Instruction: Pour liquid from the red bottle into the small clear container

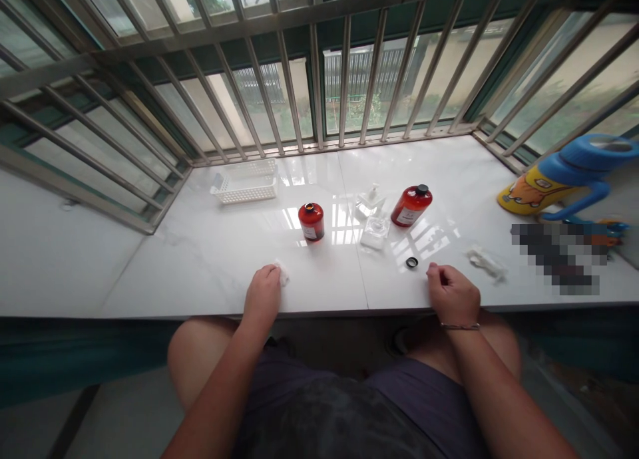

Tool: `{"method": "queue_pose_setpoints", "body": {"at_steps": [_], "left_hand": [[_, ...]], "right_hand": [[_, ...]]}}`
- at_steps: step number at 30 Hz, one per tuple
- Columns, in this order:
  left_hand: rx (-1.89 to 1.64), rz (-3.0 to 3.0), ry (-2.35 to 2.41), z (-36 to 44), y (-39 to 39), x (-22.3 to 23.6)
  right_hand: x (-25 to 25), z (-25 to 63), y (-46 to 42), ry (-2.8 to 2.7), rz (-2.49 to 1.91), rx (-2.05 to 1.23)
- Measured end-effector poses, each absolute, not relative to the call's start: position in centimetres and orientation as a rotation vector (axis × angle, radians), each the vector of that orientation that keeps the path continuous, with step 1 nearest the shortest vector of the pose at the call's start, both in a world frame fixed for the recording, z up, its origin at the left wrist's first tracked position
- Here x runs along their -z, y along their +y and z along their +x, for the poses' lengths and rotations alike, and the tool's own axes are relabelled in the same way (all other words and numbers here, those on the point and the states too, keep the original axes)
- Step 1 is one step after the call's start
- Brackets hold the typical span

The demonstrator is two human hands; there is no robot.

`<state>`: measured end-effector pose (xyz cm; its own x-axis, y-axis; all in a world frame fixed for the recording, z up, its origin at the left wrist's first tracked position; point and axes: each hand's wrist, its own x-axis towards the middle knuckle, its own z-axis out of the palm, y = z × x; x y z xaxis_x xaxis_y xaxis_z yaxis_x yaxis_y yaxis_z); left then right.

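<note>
My left hand (pixel 263 289) is closed on a crumpled white tissue (pixel 282 273) near the front edge of the white counter. My right hand (pixel 453 291) rests on the counter as a loose fist, with nothing showing in it. Just left of that fist lies a black ring-shaped cap (pixel 412 263). An uncapped red bottle (pixel 311 222) stands upright beyond my left hand. A second red bottle (pixel 412 205), with a black cap, is farther right. Between the bottles are a clear bottle with a pump-like top (pixel 370 202) and a clear square glass bottle (pixel 375 232).
A white perforated basket (pixel 247 191) sits at the back left. To the right are a crumpled white item (pixel 485 263) and a blue-and-yellow flask (pixel 554 179); a patch beside them is pixelated. Metal window bars (pixel 344 80) rise behind the counter (pixel 200 259).
</note>
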<state>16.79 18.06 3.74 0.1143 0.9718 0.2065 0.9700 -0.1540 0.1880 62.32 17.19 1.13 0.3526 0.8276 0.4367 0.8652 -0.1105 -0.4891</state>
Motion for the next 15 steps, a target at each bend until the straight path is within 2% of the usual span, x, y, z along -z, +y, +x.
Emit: {"method": "queue_pose_setpoints", "body": {"at_steps": [15], "left_hand": [[-0.476,2.402,1.720,23.4,22.2,-3.7]], "right_hand": [[-0.9,62.3,17.3,-1.476,-1.941,0.081]]}}
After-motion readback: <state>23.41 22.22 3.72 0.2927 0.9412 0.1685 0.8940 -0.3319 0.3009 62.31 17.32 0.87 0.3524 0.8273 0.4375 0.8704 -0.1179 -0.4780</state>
